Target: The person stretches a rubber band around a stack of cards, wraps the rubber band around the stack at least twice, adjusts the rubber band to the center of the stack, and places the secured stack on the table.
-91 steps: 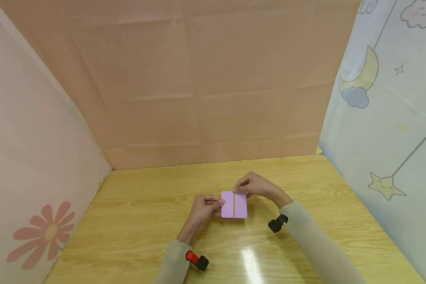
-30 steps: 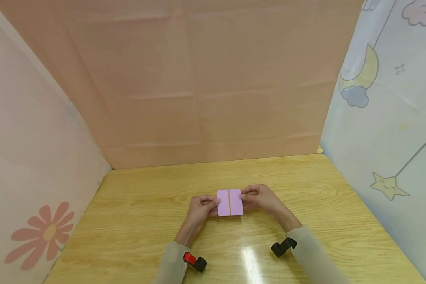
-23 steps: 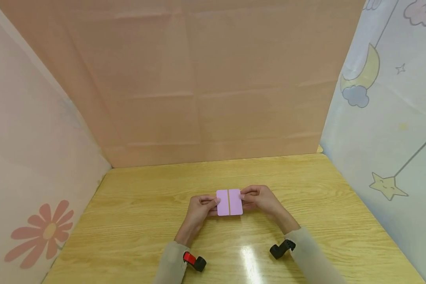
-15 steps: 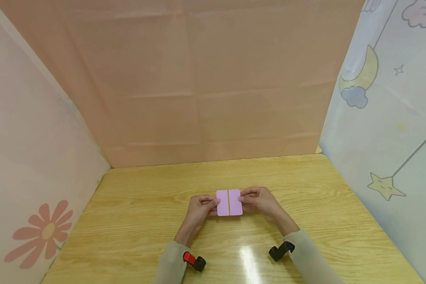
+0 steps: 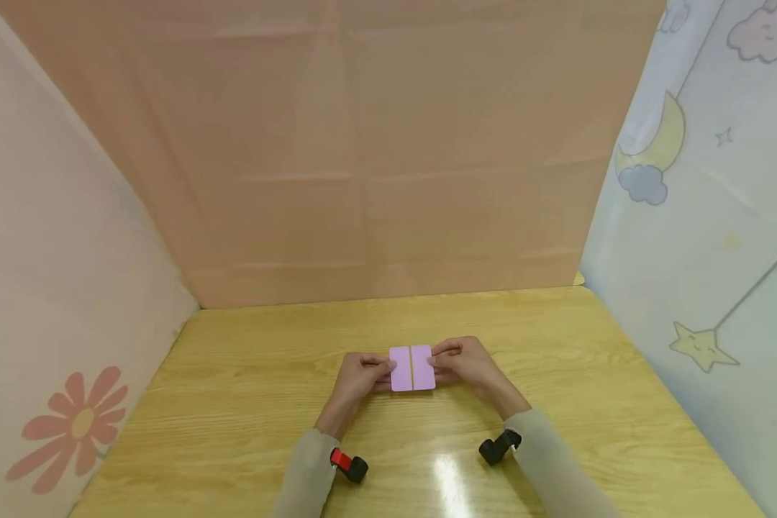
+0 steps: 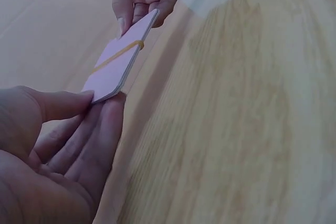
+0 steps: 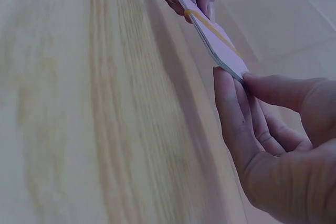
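Observation:
A thin stack of pink cards with rounded corners is held up in front of me, near the middle of the head view. Around its middle runs a yellowish rubber band. My left hand pinches the left edge, thumb on top and fingers beneath. On the opposite edge, my right hand pinches in the same way. Both wrist views show the layered side of the cards above the table, with the band lying flat across the pink face.
The wood-grain table spreads beneath both hands. A plain peach-coloured sheet stands behind it. Printed sheets flank it: a flower on the left, a moon and star on the right.
My right hand has gone from the band at the far edge of the cards to their right edge. My left hand keeps its pinch; lately both hands and cards shift slightly left in view.

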Demonstrator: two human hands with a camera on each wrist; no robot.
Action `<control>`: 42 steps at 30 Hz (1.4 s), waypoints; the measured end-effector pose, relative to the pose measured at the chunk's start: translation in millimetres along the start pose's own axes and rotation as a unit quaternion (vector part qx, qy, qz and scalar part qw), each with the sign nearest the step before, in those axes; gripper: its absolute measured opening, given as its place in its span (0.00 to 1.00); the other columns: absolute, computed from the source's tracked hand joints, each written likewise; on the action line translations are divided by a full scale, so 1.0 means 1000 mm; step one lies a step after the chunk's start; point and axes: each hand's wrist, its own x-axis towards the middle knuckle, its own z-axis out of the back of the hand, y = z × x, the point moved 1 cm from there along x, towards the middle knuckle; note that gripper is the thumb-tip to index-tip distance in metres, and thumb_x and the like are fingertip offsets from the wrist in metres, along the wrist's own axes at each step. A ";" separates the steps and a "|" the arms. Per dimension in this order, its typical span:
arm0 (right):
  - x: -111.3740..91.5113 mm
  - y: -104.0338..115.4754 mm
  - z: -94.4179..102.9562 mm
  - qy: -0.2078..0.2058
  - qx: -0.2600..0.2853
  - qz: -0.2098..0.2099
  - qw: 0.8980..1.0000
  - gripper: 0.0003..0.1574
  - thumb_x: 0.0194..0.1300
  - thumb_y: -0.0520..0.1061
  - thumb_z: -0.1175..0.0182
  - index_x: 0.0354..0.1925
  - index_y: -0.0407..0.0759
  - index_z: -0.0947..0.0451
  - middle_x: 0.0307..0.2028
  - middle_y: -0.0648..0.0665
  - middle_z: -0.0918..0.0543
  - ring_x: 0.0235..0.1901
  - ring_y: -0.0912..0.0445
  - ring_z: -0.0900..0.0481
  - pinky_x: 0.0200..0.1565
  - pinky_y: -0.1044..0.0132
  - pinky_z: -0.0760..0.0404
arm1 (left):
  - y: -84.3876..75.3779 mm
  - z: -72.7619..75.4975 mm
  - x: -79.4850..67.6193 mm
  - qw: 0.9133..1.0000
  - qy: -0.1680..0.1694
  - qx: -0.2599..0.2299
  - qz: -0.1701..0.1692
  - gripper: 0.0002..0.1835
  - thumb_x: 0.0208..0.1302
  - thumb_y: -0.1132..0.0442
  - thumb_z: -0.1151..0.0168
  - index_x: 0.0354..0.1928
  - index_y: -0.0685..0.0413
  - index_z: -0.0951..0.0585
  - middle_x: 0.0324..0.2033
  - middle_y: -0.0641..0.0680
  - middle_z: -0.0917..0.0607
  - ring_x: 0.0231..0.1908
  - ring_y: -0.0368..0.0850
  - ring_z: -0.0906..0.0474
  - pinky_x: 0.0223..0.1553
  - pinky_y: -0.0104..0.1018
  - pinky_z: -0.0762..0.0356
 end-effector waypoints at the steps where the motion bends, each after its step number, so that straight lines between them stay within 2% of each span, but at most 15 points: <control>1: 0.002 0.001 0.000 -0.003 -0.005 -0.001 1.000 0.17 0.70 0.36 0.33 0.53 0.25 0.20 0.36 0.43 0.11 0.34 0.55 0.10 0.41 0.58 0.07 | -0.001 0.000 0.002 1.000 -0.005 0.010 -0.001 0.11 0.68 0.64 0.28 0.45 0.67 0.11 0.33 0.56 0.10 0.29 0.41 0.13 0.36 0.37 0.08; 5: 0.008 0.002 0.001 -0.011 -0.019 -0.011 1.000 0.16 0.69 0.34 0.33 0.52 0.25 0.19 0.34 0.42 0.12 0.32 0.55 0.11 0.40 0.58 0.07 | -0.004 -0.002 0.006 0.999 -0.014 0.045 -0.002 0.11 0.68 0.63 0.28 0.45 0.66 0.11 0.34 0.58 0.10 0.28 0.40 0.13 0.34 0.35 0.09; 11: 0.018 -0.003 -0.001 0.003 -0.032 -0.013 0.999 0.17 0.69 0.34 0.33 0.52 0.24 0.20 0.35 0.42 0.12 0.32 0.56 0.13 0.41 0.60 0.07 | -0.007 -0.002 0.011 0.995 -0.037 0.097 -0.004 0.09 0.69 0.64 0.29 0.42 0.67 0.11 0.31 0.58 0.10 0.24 0.39 0.16 0.29 0.31 0.11; 23: 0.029 0.002 -0.005 -0.018 -0.073 -0.024 0.997 0.14 0.68 0.33 0.32 0.49 0.25 0.18 0.37 0.36 0.11 0.30 0.54 0.13 0.37 0.60 0.07 | -0.015 -0.003 0.018 0.988 -0.047 0.150 -0.007 0.08 0.68 0.66 0.28 0.40 0.67 0.11 0.30 0.58 0.10 0.21 0.38 0.17 0.26 0.31 0.12; 26: 0.030 0.002 -0.006 -0.032 -0.114 -0.023 0.993 0.12 0.67 0.34 0.31 0.46 0.27 0.17 0.34 0.37 0.11 0.29 0.55 0.13 0.33 0.63 0.09 | -0.018 -0.004 0.016 0.984 -0.051 0.169 -0.001 0.07 0.67 0.65 0.27 0.39 0.65 0.10 0.28 0.57 0.11 0.21 0.39 0.17 0.26 0.32 0.12; 30: 0.028 0.004 -0.011 -0.048 -0.197 -0.008 0.979 0.08 0.67 0.37 0.29 0.41 0.31 0.14 0.30 0.40 0.11 0.26 0.57 0.15 0.25 0.68 0.16 | -0.022 -0.006 0.015 0.976 -0.068 0.208 -0.005 0.07 0.64 0.65 0.25 0.33 0.63 0.10 0.23 0.54 0.12 0.19 0.38 0.19 0.22 0.28 0.15; 33: 0.027 0.008 -0.015 -0.057 -0.237 0.000 0.970 0.07 0.66 0.38 0.29 0.38 0.33 0.14 0.29 0.41 0.11 0.25 0.57 0.16 0.23 0.69 0.19 | -0.022 -0.006 0.015 0.969 -0.079 0.234 -0.016 0.07 0.63 0.64 0.24 0.30 0.61 0.10 0.20 0.52 0.13 0.18 0.38 0.20 0.20 0.24 0.20; 38: 0.025 0.011 -0.019 -0.069 -0.260 -0.004 0.963 0.06 0.65 0.37 0.28 0.34 0.34 0.15 0.27 0.42 0.13 0.25 0.57 0.17 0.23 0.70 0.20 | -0.020 -0.006 0.017 0.965 -0.083 0.247 -0.028 0.08 0.62 0.65 0.23 0.27 0.61 0.10 0.19 0.53 0.13 0.17 0.38 0.19 0.18 0.23 0.23; 42: 0.026 0.011 -0.020 -0.070 -0.265 -0.003 0.962 0.06 0.65 0.37 0.28 0.33 0.34 0.15 0.26 0.42 0.13 0.24 0.57 0.17 0.24 0.71 0.20 | -0.020 -0.006 0.017 0.960 -0.087 0.263 -0.033 0.09 0.61 0.64 0.23 0.26 0.61 0.10 0.18 0.53 0.13 0.17 0.37 0.20 0.17 0.22 0.25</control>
